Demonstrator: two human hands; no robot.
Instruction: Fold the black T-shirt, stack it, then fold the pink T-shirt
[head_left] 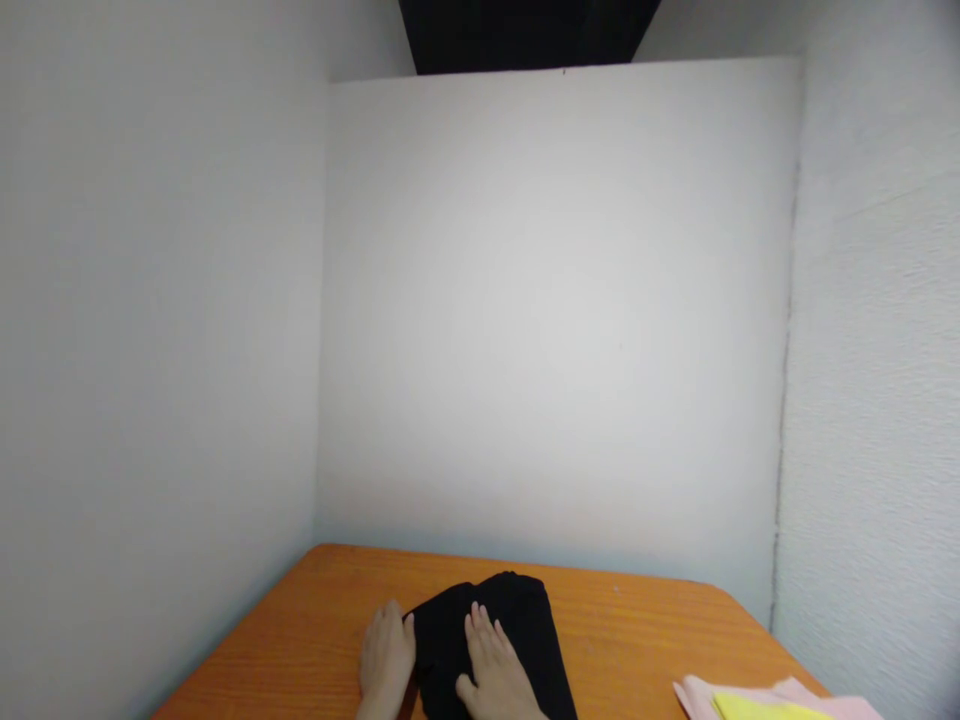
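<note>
A folded black cloth point(525, 615) lies on the orange wooden table point(630, 640) near the bottom centre of the head view. My right hand point(491, 665) rests flat on top of the cloth with its fingers stretched out. My left hand point(386, 655) lies flat against the cloth's left edge, fingers extended, partly on the table. Neither hand grips anything.
White walls enclose the table on the left, back point(555, 320) and right. A pink cloth point(780, 695) with a yellow cloth point(754, 708) on it lies at the table's bottom right corner. A dark opening shows above the back panel.
</note>
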